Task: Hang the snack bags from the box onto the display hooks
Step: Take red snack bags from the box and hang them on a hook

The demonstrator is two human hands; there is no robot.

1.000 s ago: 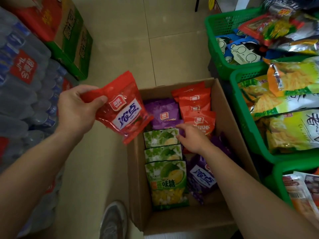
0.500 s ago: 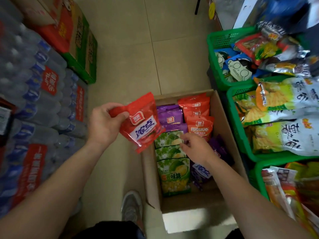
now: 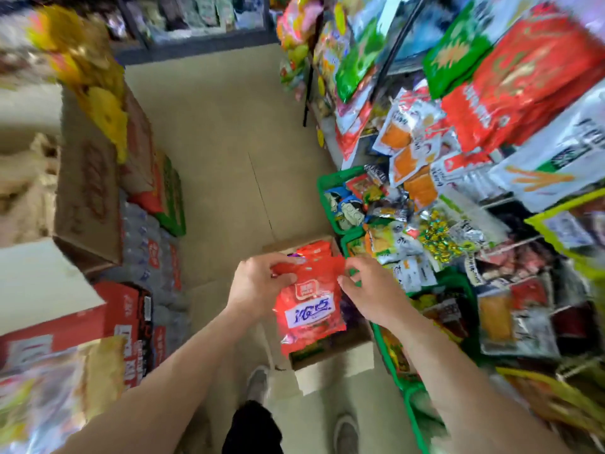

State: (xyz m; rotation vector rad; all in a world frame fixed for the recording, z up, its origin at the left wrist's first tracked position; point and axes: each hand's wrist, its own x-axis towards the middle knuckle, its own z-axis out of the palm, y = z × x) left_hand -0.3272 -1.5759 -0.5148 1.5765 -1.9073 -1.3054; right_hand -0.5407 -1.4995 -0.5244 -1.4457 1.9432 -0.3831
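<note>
Red snack bag (image 3: pixel 307 312) hangs btwn both hands: L hand (image 3: pixel 258 285) grips top-left corner, R hand (image 3: pixel 371 291) pinches top-right edge. Box (image 3: pixel 330 357) just below hands.

Beige tiled floor (image 3: pixel 222 152), shelving (image 3: pixel 196 31), green baskets (image 3: pixel 330 181)

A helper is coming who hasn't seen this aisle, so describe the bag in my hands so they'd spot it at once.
Find the cardboard box on the floor beside the green baskets. Right above it, the left hand and right hand hold one red bag by its top corners. It is the only bag held up, and has a white label with blue writing.
</note>
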